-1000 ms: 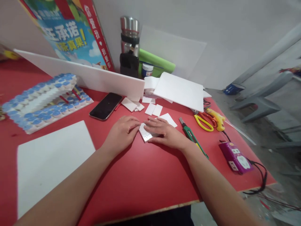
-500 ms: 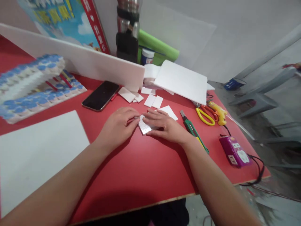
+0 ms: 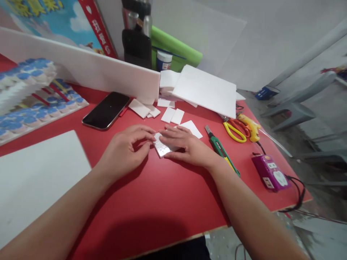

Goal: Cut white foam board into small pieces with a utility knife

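A small flat piece with a shiny silver face lies on the red tabletop between my hands. My right hand rests flat over its right part, fingers stretched out and pressing down on it. At its left edge is my left hand, with curved fingers and a gap between thumb and forefinger; nothing shows in them. Whether the left fingertips touch the edge I cannot tell. A white card lies just beyond my right hand, and small white pieces are behind it.
A green utility knife lies right of my right hand. Farther right are yellow-handled pliers, a yellow glue gun and a purple power box. Left are a phone, a white board and a blue-and-white model.
My left thumb and forefinger have parted from their pinch at the piece's left edge. My right hand still lies on the piece. The view has shifted slightly.
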The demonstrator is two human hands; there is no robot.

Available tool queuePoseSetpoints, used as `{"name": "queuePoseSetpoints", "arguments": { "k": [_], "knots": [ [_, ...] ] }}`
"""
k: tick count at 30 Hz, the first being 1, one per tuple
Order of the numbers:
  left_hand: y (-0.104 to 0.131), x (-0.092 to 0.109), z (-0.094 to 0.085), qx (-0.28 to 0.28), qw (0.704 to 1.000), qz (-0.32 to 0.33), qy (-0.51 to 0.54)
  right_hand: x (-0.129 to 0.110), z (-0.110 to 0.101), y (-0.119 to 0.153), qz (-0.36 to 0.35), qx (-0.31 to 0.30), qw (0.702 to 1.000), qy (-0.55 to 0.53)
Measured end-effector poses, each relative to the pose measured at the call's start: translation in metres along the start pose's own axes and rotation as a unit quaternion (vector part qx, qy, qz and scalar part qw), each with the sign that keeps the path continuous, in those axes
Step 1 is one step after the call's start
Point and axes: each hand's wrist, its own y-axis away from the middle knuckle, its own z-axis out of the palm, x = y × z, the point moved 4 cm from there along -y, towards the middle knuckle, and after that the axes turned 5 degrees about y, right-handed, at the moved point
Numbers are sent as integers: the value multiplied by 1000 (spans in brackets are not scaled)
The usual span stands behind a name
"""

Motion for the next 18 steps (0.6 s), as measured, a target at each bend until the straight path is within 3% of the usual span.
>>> {"name": "queuePoseSetpoints", "arguments": {
  "k": [6, 18],
  "knots": [
    [-1, 3, 4, -79, 996, 23, -30, -1, 0, -2, 6, -13, 1000, 12],
    [2, 5, 14, -102, 985, 66, -121, -4, -4, -1, 14, -26, 1000, 9]
  ]
}}
